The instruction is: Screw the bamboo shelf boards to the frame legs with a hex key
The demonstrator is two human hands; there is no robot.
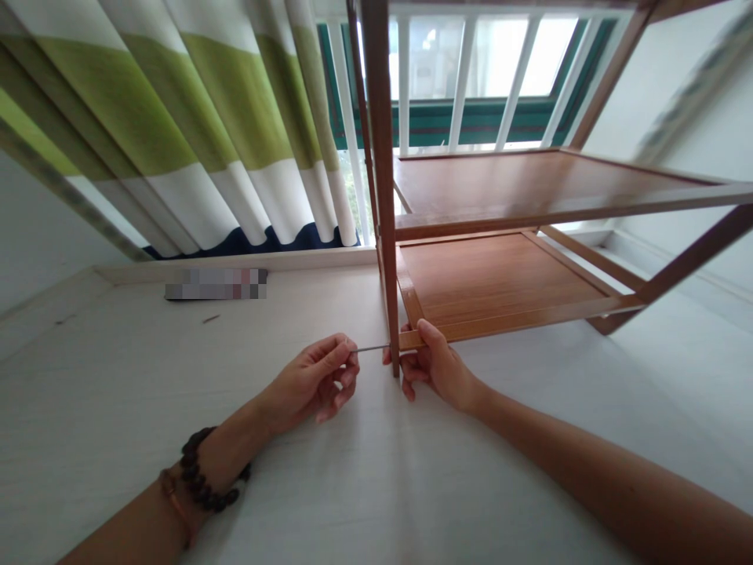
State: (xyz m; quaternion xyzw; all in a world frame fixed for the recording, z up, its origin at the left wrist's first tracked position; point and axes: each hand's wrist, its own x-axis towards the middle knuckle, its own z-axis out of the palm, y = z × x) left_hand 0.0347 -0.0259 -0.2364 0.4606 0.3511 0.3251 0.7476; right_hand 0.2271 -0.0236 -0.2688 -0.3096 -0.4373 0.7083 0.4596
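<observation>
Pinched between the thumb and fingers of my left hand (329, 373) is a thin grey metal Allen key (372, 348). Its far end meets the outer side of the brown wooden leg (387, 196), low down; whether it sits in a screw there is hidden. My right hand (438, 365) grips the front corner of the shelf unit's lower shelf (500, 286), thumb on top of the rail and fingers curled beneath and behind the leg. The upper shelf (500, 184) is above it.
Behind the unit is a window with white bars (462, 86). A green and white curtain (235, 118) hangs at the left. On the pale floor (282, 502) lie a blurred-out flat object (216, 284) by the wall and a small brown sliver (210, 318).
</observation>
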